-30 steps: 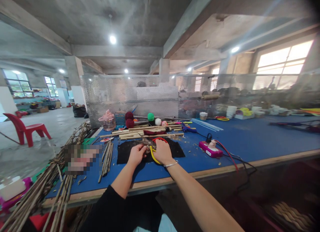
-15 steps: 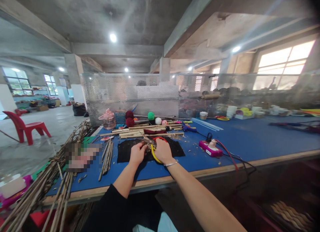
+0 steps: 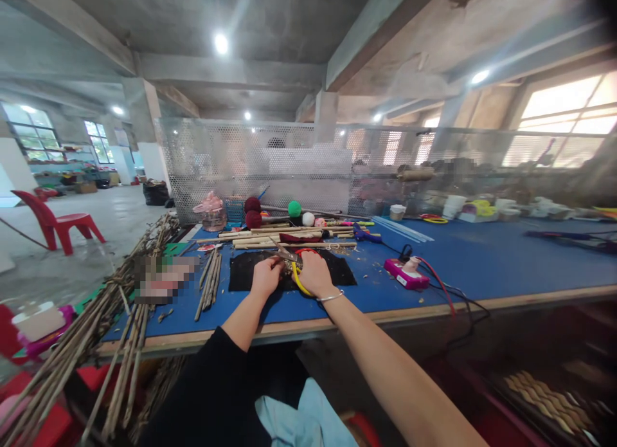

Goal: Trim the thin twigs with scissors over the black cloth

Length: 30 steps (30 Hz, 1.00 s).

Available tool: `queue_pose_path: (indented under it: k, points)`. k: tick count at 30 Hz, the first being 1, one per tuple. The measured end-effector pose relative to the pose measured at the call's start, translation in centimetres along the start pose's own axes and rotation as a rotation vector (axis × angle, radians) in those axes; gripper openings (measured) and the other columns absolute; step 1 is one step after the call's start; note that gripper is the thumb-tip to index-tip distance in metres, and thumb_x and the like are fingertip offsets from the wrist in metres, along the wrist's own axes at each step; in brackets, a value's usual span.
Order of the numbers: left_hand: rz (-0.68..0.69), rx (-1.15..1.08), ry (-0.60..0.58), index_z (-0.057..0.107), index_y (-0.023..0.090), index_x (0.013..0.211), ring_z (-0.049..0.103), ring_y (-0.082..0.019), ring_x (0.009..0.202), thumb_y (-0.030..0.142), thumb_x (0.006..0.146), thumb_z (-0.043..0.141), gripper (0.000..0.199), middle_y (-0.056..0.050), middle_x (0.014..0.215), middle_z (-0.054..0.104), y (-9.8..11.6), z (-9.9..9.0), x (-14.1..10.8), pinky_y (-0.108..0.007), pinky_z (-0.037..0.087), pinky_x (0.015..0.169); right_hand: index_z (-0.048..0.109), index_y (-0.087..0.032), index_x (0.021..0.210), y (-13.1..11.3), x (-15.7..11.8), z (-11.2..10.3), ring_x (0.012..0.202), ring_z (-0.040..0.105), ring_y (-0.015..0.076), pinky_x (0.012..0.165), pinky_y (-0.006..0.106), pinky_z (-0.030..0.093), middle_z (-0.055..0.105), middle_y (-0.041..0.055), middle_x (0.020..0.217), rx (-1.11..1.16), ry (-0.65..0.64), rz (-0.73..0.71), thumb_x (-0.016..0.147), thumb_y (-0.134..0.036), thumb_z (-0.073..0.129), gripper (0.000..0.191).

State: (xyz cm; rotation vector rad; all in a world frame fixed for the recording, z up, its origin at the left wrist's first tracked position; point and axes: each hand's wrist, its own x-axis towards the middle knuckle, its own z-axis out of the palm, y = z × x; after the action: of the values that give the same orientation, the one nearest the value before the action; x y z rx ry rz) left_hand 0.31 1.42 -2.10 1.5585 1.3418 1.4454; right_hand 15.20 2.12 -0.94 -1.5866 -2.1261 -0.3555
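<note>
Currently gripping scissors [image 3: 290, 256] in the right hand [image 3: 314, 274], closed firmly round yellow and red handles; cannot tell how wide between the blades. With the left hand [image 3: 267, 274] curled just beside the metal, fingertips drawn together; too small to tell if pinching anything. Over the black cloth [image 3: 241, 271], between both palms, near the front edge of the blue tabletop [image 3: 482, 257].

Could nick the left fingertips, judging by such closeness to the blades; would take only a slip or an early squeeze. Might also bite into the cloth if dipped too low, or ruck it by dragging a wrist. Could nudge the pale sticks [image 3: 253, 246] just beyond with a forward jab, being round and apparently loose.
</note>
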Motion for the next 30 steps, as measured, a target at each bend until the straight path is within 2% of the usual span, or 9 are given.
queue_pose_path:
  k: [7, 10, 13, 15, 20, 30]
  points:
    - [-0.014, 0.057, 0.003, 0.068, 0.013, 0.089, 0.059, -0.014, 0.057, 0.021, 0.074, 0.054, 0.021, -0.007, 0.082, 0.068, 0.3, 0.0, -0.1, -0.024, 0.049, 0.05, 0.05, -0.013, 0.1, 0.0, 0.0, 0.0, 0.096, 0.049, 0.023, 0.081, 0.03, 0.034, 0.057, 0.0127, 0.102, -0.011, -0.019, 0.005, 0.077, -0.032, 0.05, 0.03]
    - [0.093, 0.21, 0.006, 0.069, 0.015, 0.087, 0.06, -0.013, 0.061, 0.022, 0.077, 0.053, 0.02, -0.005, 0.079, 0.069, 0.5, -0.2, -0.2, -0.024, 0.049, 0.062, 0.049, -0.013, 0.102, 0.0, 0.0, -0.2, 0.097, 0.049, 0.0226, 0.082, 0.028, 0.034, 0.056, 0.0124, 0.104, -0.011, -0.025, -0.028, 0.077, -0.034, 0.051, 0.033]
    - [0.235, 0.354, 0.038, 0.068, 0.015, 0.088, 0.062, -0.016, 0.078, 0.02, 0.078, 0.053, 0.019, -0.006, 0.089, 0.069, 0.7, -0.4, -0.3, -0.026, 0.046, 0.077, 0.048, -0.014, 0.103, 0.0, 0.1, -0.2, 0.093, 0.053, 0.0215, 0.078, 0.027, 0.037, 0.059, 0.0108, 0.1, 0.018, -0.046, -0.017, 0.077, -0.034, 0.051, 0.033]
    - [0.28, 0.403, 0.061, 0.068, 0.015, 0.09, 0.061, -0.017, 0.086, 0.019, 0.078, 0.053, 0.019, -0.008, 0.094, 0.068, 0.8, -0.5, -0.4, -0.027, 0.045, 0.081, 0.048, -0.015, 0.101, 0.0, 0.2, -0.1, 0.087, 0.057, 0.0204, 0.073, 0.026, 0.038, 0.061, 0.0093, 0.094, 0.03, -0.09, 0.029, 0.079, -0.032, 0.048, 0.028]
    - [0.278, 0.468, 0.052, 0.068, 0.014, 0.088, 0.061, -0.017, 0.08, 0.02, 0.079, 0.052, 0.02, -0.009, 0.085, 0.069, 0.9, -0.6, -0.3, -0.026, 0.043, 0.076, 0.05, -0.018, 0.099, -0.1, 0.4, -0.2, 0.081, 0.061, 0.021, 0.066, 0.027, 0.039, 0.064, 0.0073, 0.087, 0.021, -0.142, 0.087, 0.081, -0.033, 0.043, 0.024]
    - [0.184, 0.483, 0.005, 0.066, 0.015, 0.075, 0.054, -0.012, 0.061, 0.025, 0.081, 0.047, 0.022, -0.003, 0.066, 0.063, 0.1, -0.7, 0.1, -0.022, 0.037, 0.061, 0.057, -0.016, 0.098, -0.6, 0.1, -1.0, 0.085, 0.062, 0.0217, 0.07, 0.026, 0.041, 0.065, 0.0106, 0.088, 0.023, -0.194, 0.165, 0.077, -0.026, 0.045, 0.026]
